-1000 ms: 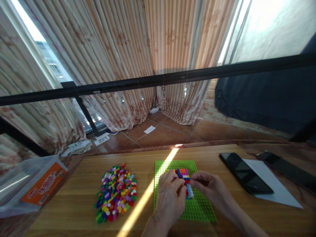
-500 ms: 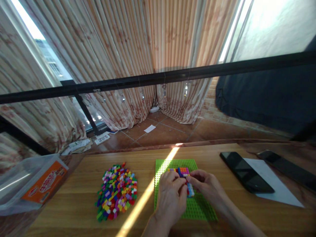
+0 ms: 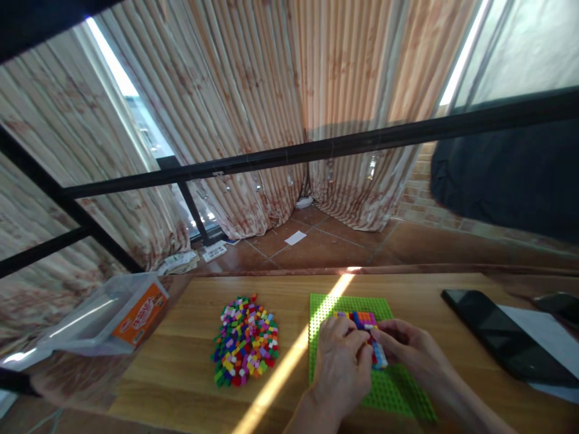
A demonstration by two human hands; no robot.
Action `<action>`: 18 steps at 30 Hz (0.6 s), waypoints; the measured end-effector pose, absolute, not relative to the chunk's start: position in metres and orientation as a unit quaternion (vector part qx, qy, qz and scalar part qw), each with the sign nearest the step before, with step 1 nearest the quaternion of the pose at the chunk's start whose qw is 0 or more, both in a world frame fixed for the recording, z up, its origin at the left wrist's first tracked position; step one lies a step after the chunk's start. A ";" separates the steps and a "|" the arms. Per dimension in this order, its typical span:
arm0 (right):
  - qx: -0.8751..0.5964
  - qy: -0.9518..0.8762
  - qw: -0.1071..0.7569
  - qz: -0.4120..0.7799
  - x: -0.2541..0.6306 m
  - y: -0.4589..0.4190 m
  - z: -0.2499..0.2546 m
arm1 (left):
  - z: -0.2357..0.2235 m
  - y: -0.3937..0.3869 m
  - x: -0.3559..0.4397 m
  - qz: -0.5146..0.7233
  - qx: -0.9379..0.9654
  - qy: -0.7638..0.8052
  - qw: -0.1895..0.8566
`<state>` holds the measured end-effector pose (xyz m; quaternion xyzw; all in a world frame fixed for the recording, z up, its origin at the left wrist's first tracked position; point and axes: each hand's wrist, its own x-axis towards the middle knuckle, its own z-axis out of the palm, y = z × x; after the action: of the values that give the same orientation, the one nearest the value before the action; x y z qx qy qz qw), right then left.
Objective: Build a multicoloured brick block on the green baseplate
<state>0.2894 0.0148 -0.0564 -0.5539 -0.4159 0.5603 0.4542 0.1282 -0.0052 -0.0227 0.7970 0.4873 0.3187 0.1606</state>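
A green studded baseplate (image 3: pixel 393 395) lies on the wooden table with a block of coloured toy building bricks (image 3: pixel 365 317) on it. Over the left part of those bricks is my left hand (image 3: pixel 342 361), fingers curled and closed; it hides what lies under its fingertips. My right hand (image 3: pixel 418 349) reaches in from the right, thumb and forefinger pinched together at the bricks' right edge. Whatever is between its fingertips is too small to name. Left of the plate, a pile of loose small bricks (image 3: pixel 246 340) in many colours is spread on the table.
A clear plastic tub (image 3: pixel 102 313) with an orange label is beyond the table's left end. On the right are a black phone (image 3: pixel 502 331), a sheet of white paper (image 3: pixel 536 325) and another dark object (image 3: pixel 561 306). A dark metal rail (image 3: pixel 280 158) runs behind the table.
The camera view has swung left, so everything appears further right. Both hands stay at the bricks on the plate, in nearly the same pose.
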 end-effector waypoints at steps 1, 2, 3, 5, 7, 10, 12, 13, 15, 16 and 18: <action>-0.556 -0.420 0.449 0.560 0.290 0.015 -0.057 | -0.022 -0.005 0.126 0.324 0.794 0.489 0.159; -0.560 -0.426 0.443 0.555 0.291 0.015 -0.056 | -0.021 -0.005 0.124 0.331 0.789 0.492 0.159; -0.567 -0.433 0.439 0.546 0.293 0.015 -0.055 | -0.021 -0.004 0.120 0.339 0.781 0.500 0.157; -0.586 -0.445 0.434 0.520 0.295 0.016 -0.051 | -0.019 -0.001 0.110 0.351 0.763 0.522 0.150; -0.605 -0.452 0.432 0.493 0.299 0.017 -0.046 | -0.019 0.005 0.097 0.352 0.744 0.552 0.136; -0.618 -0.462 0.430 0.469 0.306 0.019 -0.043 | -0.023 0.015 0.075 0.352 0.705 0.608 0.099; -0.616 -0.470 0.433 0.461 0.309 0.020 -0.046 | -0.024 0.022 0.059 0.332 0.681 0.648 0.078; -0.613 -0.473 0.435 0.460 0.310 0.021 -0.049 | -0.024 0.025 0.051 0.315 0.676 0.663 0.069; -0.609 -0.473 0.441 0.459 0.311 0.022 -0.054 | -0.022 0.030 0.033 0.296 0.666 0.683 0.041; -0.609 -0.473 0.443 0.457 0.310 0.023 -0.055 | -0.021 0.032 0.024 0.287 0.663 0.691 0.028; -0.610 -0.479 0.443 0.449 0.308 0.023 -0.056 | -0.020 0.034 0.006 0.264 0.651 0.712 0.012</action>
<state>0.3081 0.0233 -0.0557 -0.6099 -0.4795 0.4495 0.4428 0.0057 0.0336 -0.0197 0.6510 0.7117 0.2636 0.0124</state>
